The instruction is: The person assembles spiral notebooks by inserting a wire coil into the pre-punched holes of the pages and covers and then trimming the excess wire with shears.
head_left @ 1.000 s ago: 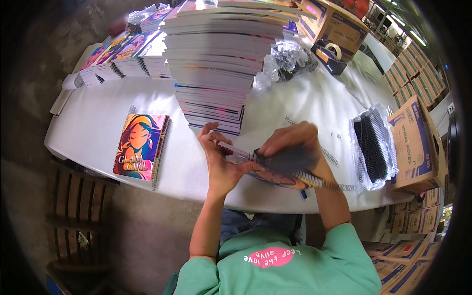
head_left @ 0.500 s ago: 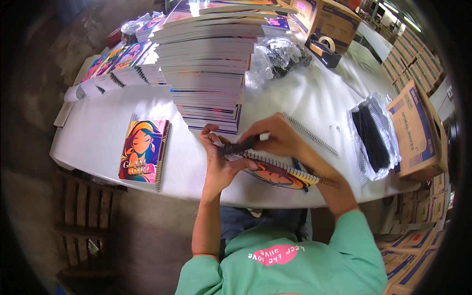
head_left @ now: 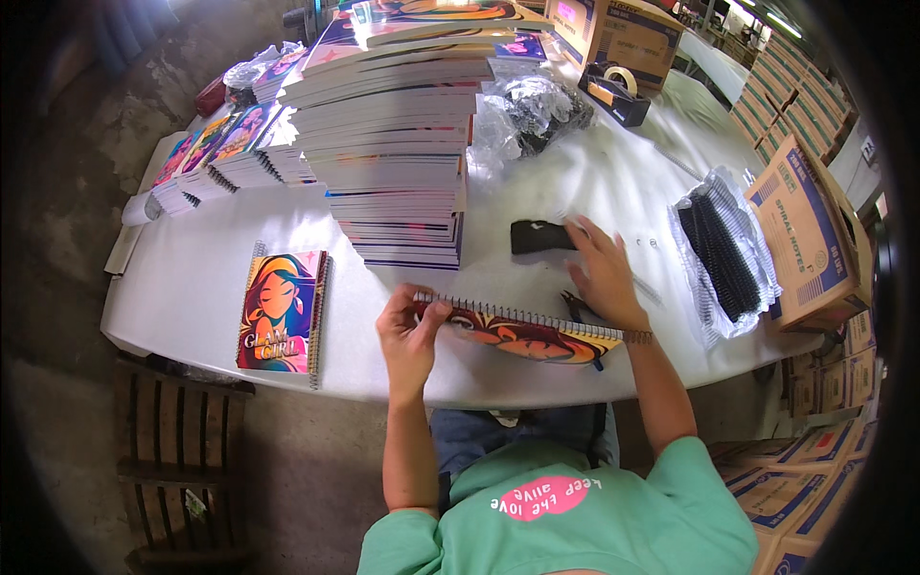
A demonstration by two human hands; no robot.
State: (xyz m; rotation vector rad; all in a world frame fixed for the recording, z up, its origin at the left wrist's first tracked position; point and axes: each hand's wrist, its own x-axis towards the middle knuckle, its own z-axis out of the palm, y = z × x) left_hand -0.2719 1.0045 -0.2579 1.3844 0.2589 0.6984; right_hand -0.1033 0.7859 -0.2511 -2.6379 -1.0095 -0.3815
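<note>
left hand: left hand (head_left: 410, 331) at 9 o'clock of the notebook (head_left: 537, 337), thumb and fingers pinching its left end; wrist roughly straight, forearm running up from 6 o'clock
right hand: right hand (head_left: 606, 273) at 2 o'clock of the notebook, palm down, fingers spread and pinching nothing I can see; forearm crosses just by the notebook's right end
change: half a second ago right hand had a dark thing up at the coil's left end, by the left hand; now it's away from there and opened out over the table (head_left: 182, 278)
meaning: no tool at the coil now, left hand alone has the grip; my read is a pause in handling that coil end
notebook: tilted, cover toward the wearer, coil (head_left: 517, 312) along its upper edge, tail sticking out past the right end; can't tell if the lower edge rests on the table
black tool: black tool (head_left: 537, 237) flat on the table at 12, right fingertips over its right end; contact unclear
dark prongs: dark prongs (head_left: 575, 308) just beside the right thumb, too small to identify
pen: blue pen (head_left: 600, 364) at 4, partly under the notebook
second notebook: second notebook (head_left: 283, 307) lying cover up at 9, well apart
stack: tall stack (head_left: 398, 172) at 11
bag: bag of black coils (head_left: 719, 254) at 2, carton (head_left: 805, 235) just beyond
tape: tape dispenser (head_left: 623, 105) at 1, far side
</note>
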